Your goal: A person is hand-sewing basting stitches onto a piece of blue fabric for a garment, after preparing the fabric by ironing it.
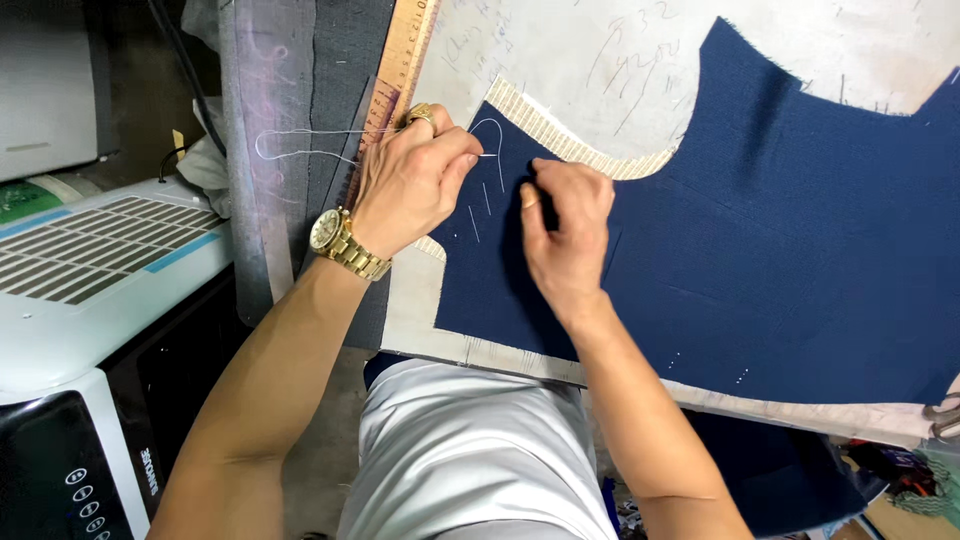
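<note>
A navy blue cloth panel (780, 240) lies flat on a pale canvas interlining (420, 300) on the worktable. My left hand (410, 185), with a gold watch and a ring, pinches a needle (488, 155) with white thread (300, 140) at the cloth's upper left corner. The thread loops out to the left over the grey table edge. My right hand (565, 225) presses its curled fingers down on the blue cloth just right of the needle. A few white basting stitches (480, 210) show between the two hands.
A wooden ruler (405, 60) lies along the table's left side beside a dark grey strip (340, 90). A white appliance with vents (90, 270) stands at the left. Scraps and tools (900, 470) lie at the lower right. My white-shirted torso (470, 450) is below.
</note>
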